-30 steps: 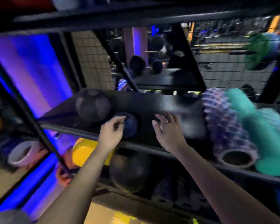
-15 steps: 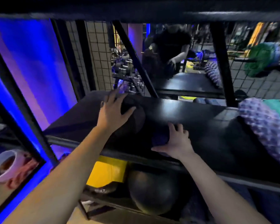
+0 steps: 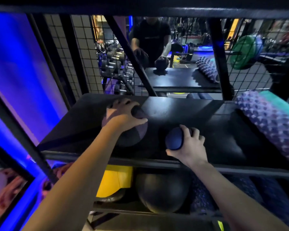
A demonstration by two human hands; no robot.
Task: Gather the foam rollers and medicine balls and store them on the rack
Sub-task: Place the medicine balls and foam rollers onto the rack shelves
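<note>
Settling two balls on the rack's middle shelf (image 3: 207, 130): left hand (image 3: 123, 114) grips the large dark ball (image 3: 133, 135) from above, right hand (image 3: 190, 147) clasps the small blue ball (image 3: 173, 140). Next, likely: release both without rolling. Purple roller (image 3: 270, 124) lies right. Blue-lit gym, wire mesh (image 3: 83, 52) behind.

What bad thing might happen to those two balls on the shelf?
The small blue ball sits near the front edge of the shelf, so if the right hand lets go there it might roll off and drop. The big dark ball under the left hand is round too and may roll along the flat shelf once released, perhaps bumping the purple foam roller on the right.
</note>
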